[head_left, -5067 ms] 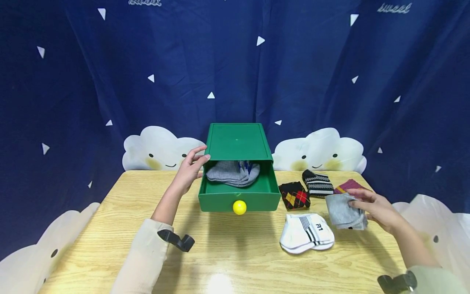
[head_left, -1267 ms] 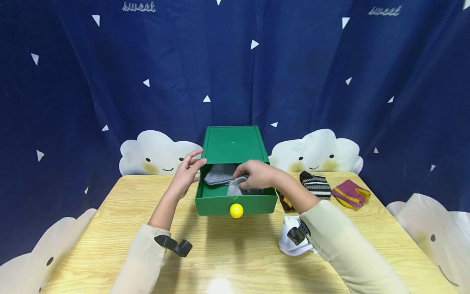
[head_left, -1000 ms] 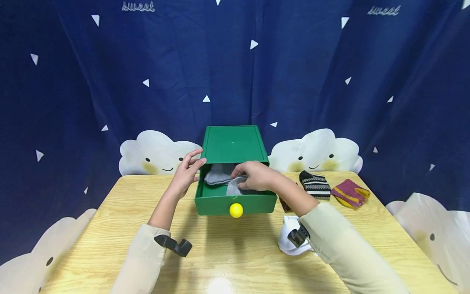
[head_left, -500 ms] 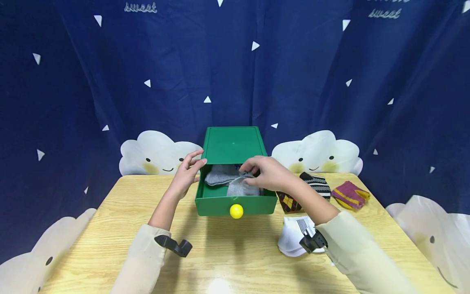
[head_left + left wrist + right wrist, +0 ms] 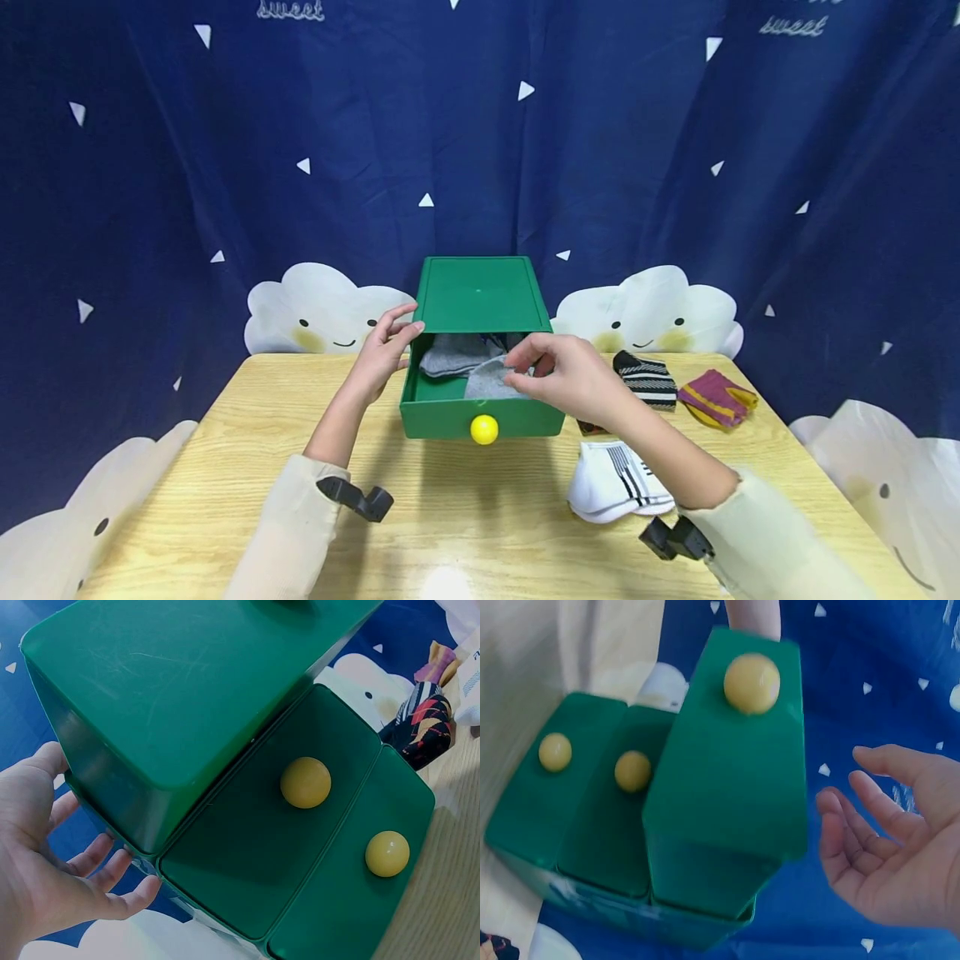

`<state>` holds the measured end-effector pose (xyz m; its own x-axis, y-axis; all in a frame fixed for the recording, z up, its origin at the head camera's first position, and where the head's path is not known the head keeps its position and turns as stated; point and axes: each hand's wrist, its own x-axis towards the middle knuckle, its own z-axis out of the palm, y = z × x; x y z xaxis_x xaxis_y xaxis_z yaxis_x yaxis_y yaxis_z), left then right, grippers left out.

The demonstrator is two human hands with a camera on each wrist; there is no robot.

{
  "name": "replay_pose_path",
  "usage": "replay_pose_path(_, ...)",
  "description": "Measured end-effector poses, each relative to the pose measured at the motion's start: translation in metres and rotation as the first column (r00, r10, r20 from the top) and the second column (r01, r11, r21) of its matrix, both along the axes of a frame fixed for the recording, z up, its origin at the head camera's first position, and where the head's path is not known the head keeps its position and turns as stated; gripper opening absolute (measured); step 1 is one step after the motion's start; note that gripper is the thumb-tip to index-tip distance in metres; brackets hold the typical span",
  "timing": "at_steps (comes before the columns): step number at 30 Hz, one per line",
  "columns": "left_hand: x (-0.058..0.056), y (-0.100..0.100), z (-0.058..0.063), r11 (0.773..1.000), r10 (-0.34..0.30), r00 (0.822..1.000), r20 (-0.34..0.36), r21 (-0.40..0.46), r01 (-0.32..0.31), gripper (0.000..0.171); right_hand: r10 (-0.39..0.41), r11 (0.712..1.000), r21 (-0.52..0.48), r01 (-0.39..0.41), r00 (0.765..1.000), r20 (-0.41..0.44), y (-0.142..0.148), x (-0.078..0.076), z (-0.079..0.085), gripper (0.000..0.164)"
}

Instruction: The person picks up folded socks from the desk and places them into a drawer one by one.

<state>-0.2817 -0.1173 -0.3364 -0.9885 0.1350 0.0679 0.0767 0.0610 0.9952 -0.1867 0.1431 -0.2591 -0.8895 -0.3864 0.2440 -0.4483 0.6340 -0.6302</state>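
Observation:
A green cabinet (image 5: 480, 292) has its top drawer (image 5: 438, 419) pulled out. Inside lie a folded grey pair of socks (image 5: 450, 357) and, nearer the front, a lighter grey pair (image 5: 491, 382). My left hand (image 5: 378, 358) rests its fingers against the cabinet's left side at the drawer opening. Over the drawer's right side is my right hand (image 5: 573, 379), fingers loosely bent and holding nothing. In the right wrist view, the right hand (image 5: 896, 840) is apart from the drawer front (image 5: 727, 780). The left wrist view shows two lower drawers closed, each with a yellow knob (image 5: 305, 782).
Right of the cabinet lie white socks (image 5: 618, 479), black-and-white striped socks (image 5: 647, 382) and purple-yellow socks (image 5: 716, 398). Argyle socks (image 5: 427, 720) are mostly hidden by my right arm in the head view. A blue curtain (image 5: 480, 125) hangs behind the wooden table (image 5: 225, 467).
My right hand has brought the light grey socks from the table's right side into the drawer, let go of them, and drawn back to the right. My left hand has stayed at the cabinet.

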Motion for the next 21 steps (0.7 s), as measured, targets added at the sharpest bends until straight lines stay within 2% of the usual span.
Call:
replay_pose_path(5,0.0,0.0,-0.001,1.0,-0.002,1.0,-0.001,-0.001,0.002,0.05,0.05,0.999,0.004,-0.05,0.999,0.01,-0.008,0.023,-0.01,0.011)
replay_pose_path(9,0.0,0.0,0.0,1.0,-0.003,1.0,-0.002,0.0,0.003,0.05,0.086,0.994,0.075,-0.081,0.994,-0.063,-0.018,0.034,-0.023,0.016)
replay_pose_path(13,0.0,0.001,0.001,1.0,0.002,1.0,-0.005,0.0,-0.002,0.05,0.064,0.983,0.18,-0.028,0.978,-0.197,-0.027,0.039,-0.036,0.025)
replay_pose_path(17,0.001,0.001,0.0,1.0,0.002,1.0,-0.005,-0.004,-0.002,0.05,0.037,0.965,0.258,0.048,0.949,-0.313,-0.033,0.039,-0.046,0.031)
replay_pose_path(21,0.0,0.0,0.0,1.0,0.0,1.0,-0.009,0.0,0.0,0.05,0.051,0.949,0.307,0.079,0.917,-0.395,-0.035,0.039,-0.052,0.029)
